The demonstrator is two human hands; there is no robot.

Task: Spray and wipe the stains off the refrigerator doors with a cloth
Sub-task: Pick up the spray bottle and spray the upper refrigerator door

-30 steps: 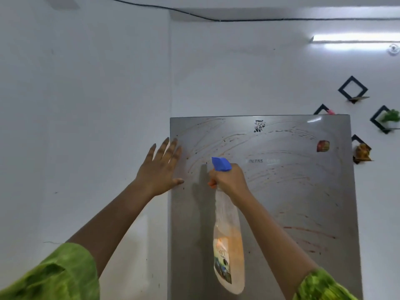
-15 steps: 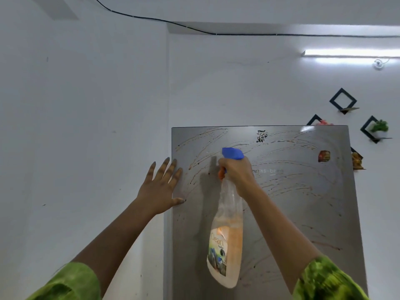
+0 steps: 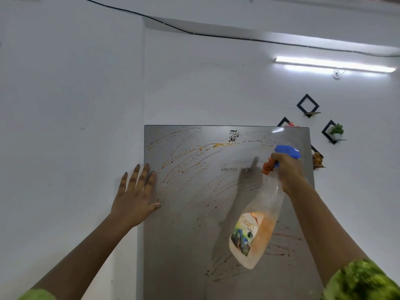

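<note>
Against the left edge of the grey refrigerator door (image 3: 188, 224), the left hand (image 3: 135, 198) lies flat with fingers straight and spread. Across the door run reddish-orange stains (image 3: 194, 161), from the top down to its lower right. At the door's upper right, the right hand (image 3: 286, 169) grips the neck of a spray bottle (image 3: 255, 230), whose blue head points left and whose body hangs tilted.

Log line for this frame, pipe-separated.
step: spray | left hand: open, on door left edge | right hand: grips bottle | stains: present | cloth: not in view
</note>
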